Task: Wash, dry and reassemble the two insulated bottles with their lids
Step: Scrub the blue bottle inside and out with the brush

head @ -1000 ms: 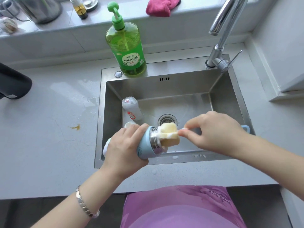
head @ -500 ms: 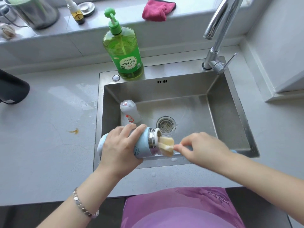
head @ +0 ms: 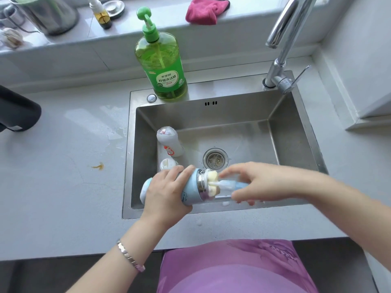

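Note:
My left hand [head: 167, 193] grips a light blue insulated bottle [head: 190, 190], held on its side over the sink's front edge with its steel mouth facing right. A yellow sponge brush [head: 212, 182] sits at that mouth, part in and part out. My right hand [head: 256, 182] holds the brush's pale handle, fingers loosely curled and blurred. A second, grey-white bottle [head: 169, 143] stands in the sink's left corner. In front of it a small white lid [head: 167, 163] peeks out above my left hand.
The steel sink [head: 243, 111] has a drain strainer [head: 215, 159] at its centre and a tap [head: 281, 49] at the back right. A green dish soap bottle [head: 161, 66] stands on the back rim. A pink cloth [head: 206, 10] lies on the sill. A dark object [head: 18, 111] is at left.
The sponge went deeper into the bottle's mouth. My right hand has slid back along the handle, and both hands with the bottle have come towards the sink's front edge.

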Demonstrator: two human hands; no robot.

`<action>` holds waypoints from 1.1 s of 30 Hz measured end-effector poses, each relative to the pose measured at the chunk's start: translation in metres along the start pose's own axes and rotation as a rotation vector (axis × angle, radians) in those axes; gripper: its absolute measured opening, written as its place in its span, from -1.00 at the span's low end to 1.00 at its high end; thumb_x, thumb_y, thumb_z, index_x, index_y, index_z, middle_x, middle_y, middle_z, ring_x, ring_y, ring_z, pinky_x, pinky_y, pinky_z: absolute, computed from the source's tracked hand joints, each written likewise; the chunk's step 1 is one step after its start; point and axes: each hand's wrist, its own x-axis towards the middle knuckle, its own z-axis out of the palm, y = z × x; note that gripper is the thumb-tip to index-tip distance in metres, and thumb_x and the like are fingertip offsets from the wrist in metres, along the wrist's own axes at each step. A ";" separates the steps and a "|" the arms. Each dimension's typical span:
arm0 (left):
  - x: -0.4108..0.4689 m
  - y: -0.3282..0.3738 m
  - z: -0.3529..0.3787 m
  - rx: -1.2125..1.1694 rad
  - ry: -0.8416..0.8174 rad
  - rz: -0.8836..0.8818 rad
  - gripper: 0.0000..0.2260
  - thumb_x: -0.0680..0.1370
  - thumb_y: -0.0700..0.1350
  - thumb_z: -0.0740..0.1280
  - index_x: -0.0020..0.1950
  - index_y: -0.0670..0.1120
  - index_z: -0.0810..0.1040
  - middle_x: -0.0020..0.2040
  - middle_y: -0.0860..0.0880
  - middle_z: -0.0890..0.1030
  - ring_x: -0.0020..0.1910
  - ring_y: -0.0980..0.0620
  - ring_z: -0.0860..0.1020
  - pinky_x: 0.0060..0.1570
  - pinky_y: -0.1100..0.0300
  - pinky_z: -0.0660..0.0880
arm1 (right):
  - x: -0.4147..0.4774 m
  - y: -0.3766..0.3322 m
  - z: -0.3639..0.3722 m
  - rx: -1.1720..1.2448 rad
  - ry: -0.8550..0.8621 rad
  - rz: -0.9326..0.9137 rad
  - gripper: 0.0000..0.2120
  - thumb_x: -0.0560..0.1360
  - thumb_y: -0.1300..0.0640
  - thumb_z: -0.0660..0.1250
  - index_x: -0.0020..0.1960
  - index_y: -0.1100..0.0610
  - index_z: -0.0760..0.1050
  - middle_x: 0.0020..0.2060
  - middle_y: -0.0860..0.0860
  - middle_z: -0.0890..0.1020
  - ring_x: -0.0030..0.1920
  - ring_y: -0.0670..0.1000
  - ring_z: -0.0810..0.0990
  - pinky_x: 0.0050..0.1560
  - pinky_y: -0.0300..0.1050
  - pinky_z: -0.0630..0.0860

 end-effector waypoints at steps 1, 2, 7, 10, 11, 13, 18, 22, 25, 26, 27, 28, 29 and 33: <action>-0.003 0.000 0.002 -0.033 0.011 -0.026 -0.24 0.01 -0.15 0.52 0.18 0.04 0.40 -0.06 0.02 0.57 -0.24 -0.10 0.52 -0.26 0.11 0.43 | -0.004 0.003 -0.008 0.059 -0.083 -0.028 -0.49 0.47 0.16 0.33 0.33 -0.16 0.27 -0.13 -0.15 0.63 -0.34 -0.24 0.57 -0.26 -0.35 0.45; -0.006 0.001 0.004 -0.075 0.026 -0.052 -0.25 0.01 -0.16 0.52 0.18 0.04 0.40 -0.05 0.02 0.58 -0.24 -0.10 0.52 -0.27 0.12 0.42 | -0.008 0.006 -0.015 0.108 -0.120 -0.057 -0.40 0.46 0.23 0.36 0.37 -0.13 0.22 0.00 -0.15 0.62 -0.23 -0.24 0.62 -0.17 -0.36 0.48; -0.015 0.005 0.008 -0.226 0.074 -0.160 -0.25 0.06 -0.16 0.54 0.20 0.07 0.36 0.00 0.02 0.57 -0.18 -0.09 0.53 -0.26 0.10 0.45 | -0.017 0.019 -0.026 0.516 0.257 -0.259 -0.70 0.37 0.39 0.41 0.03 0.09 0.58 -0.10 -0.03 0.70 -0.16 -0.07 0.67 -0.05 -0.26 0.58; -0.015 0.009 0.008 -0.272 0.120 -0.178 -0.30 0.09 -0.10 0.48 0.20 0.08 0.36 0.03 0.11 0.52 -0.12 -0.01 0.49 -0.20 0.16 0.42 | -0.007 0.016 -0.009 0.997 0.528 -0.295 -0.92 0.47 0.29 0.31 -0.15 0.24 0.57 -0.27 0.03 0.69 -0.23 -0.04 0.65 -0.20 -0.27 0.60; -0.013 0.013 0.007 -0.292 0.141 -0.178 -0.31 0.09 -0.09 0.46 0.20 0.07 0.37 0.04 0.14 0.50 -0.10 0.04 0.46 -0.18 0.18 0.41 | -0.001 0.012 0.001 1.066 0.580 -0.274 -0.85 0.50 0.23 0.27 -0.18 0.25 0.57 -0.30 0.04 0.68 -0.25 -0.04 0.65 -0.23 -0.28 0.60; -0.008 0.020 0.006 -0.310 0.169 -0.157 -0.33 0.09 -0.08 0.45 0.19 0.05 0.38 0.03 0.11 0.52 -0.08 0.08 0.43 -0.15 0.26 0.38 | 0.008 0.003 0.028 1.079 0.598 -0.255 -0.75 0.54 0.18 0.22 -0.23 0.26 0.56 -0.30 0.08 0.65 -0.27 -0.04 0.65 -0.26 -0.26 0.60; -0.006 0.020 0.003 -0.305 0.226 -0.123 -0.37 0.11 -0.06 0.44 0.17 0.03 0.37 0.06 0.14 0.44 -0.07 0.08 0.43 -0.13 0.23 0.40 | 0.006 -0.010 0.045 1.025 0.615 -0.268 -0.79 0.51 0.24 0.27 -0.26 0.23 0.58 -0.34 0.08 0.64 -0.36 0.00 0.64 -0.25 -0.21 0.62; -0.003 0.019 -0.001 -0.369 0.303 -0.082 -0.44 0.20 0.01 0.39 0.17 -0.02 0.38 0.07 0.10 0.46 0.00 0.04 0.44 -0.02 0.21 0.39 | -0.002 -0.012 0.029 1.064 0.718 -0.281 -0.75 0.53 0.21 0.26 -0.29 0.23 0.56 -0.38 0.08 0.62 -0.41 -0.02 0.63 -0.33 -0.24 0.61; 0.001 0.025 -0.001 -0.357 0.271 -0.010 -0.46 0.22 0.01 0.43 0.15 -0.06 0.40 0.05 0.04 0.52 -0.01 0.05 0.46 -0.05 0.22 0.41 | -0.003 -0.023 0.052 0.795 0.680 -0.304 -0.77 0.53 0.14 0.27 -0.25 0.18 0.58 -0.38 0.09 0.64 -0.41 0.00 0.65 -0.26 -0.15 0.57; 0.000 0.025 -0.001 -0.368 0.262 -0.023 -0.43 0.19 -0.04 0.46 0.16 -0.05 0.40 0.06 0.07 0.49 -0.01 0.06 0.46 -0.05 0.25 0.40 | -0.006 -0.025 0.051 0.764 0.696 -0.324 -0.77 0.51 0.12 0.27 -0.25 0.18 0.58 -0.38 0.07 0.64 -0.42 0.00 0.65 -0.27 -0.16 0.55; -0.002 0.022 -0.002 -0.378 0.259 -0.051 -0.39 0.15 -0.07 0.48 0.17 -0.04 0.39 0.07 0.11 0.46 0.00 0.07 0.45 -0.04 0.28 0.38 | -0.009 -0.023 0.045 0.789 0.731 -0.349 -0.76 0.50 0.09 0.27 -0.25 0.20 0.58 -0.39 0.05 0.64 -0.44 0.00 0.64 -0.31 -0.19 0.54; -0.004 0.019 -0.002 -0.388 0.261 -0.085 -0.36 0.13 -0.10 0.48 0.18 -0.02 0.38 0.08 0.13 0.44 0.01 0.07 0.45 -0.02 0.30 0.36 | -0.012 -0.020 0.037 0.854 0.781 -0.374 -0.74 0.47 0.07 0.26 -0.27 0.20 0.58 -0.41 0.04 0.64 -0.47 0.00 0.62 -0.37 -0.23 0.54; -0.004 0.019 -0.003 -0.396 0.266 -0.115 -0.35 0.12 -0.11 0.47 0.19 0.00 0.37 0.09 0.14 0.44 0.02 0.07 0.45 -0.01 0.30 0.36 | -0.013 -0.017 0.032 0.909 0.823 -0.387 -0.72 0.46 0.04 0.25 -0.29 0.20 0.58 -0.44 0.05 0.62 -0.51 0.00 0.60 -0.43 -0.26 0.52; 0.000 0.031 -0.002 -0.388 0.243 -0.066 -0.44 0.19 -0.04 0.45 0.15 -0.03 0.41 0.03 0.08 0.53 -0.03 0.08 0.47 -0.04 0.32 0.38 | -0.001 -0.020 0.048 0.737 0.782 -0.388 -0.65 0.46 -0.04 0.19 -0.32 0.14 0.58 -0.56 0.14 0.56 -0.58 -0.02 0.52 -0.40 -0.31 0.45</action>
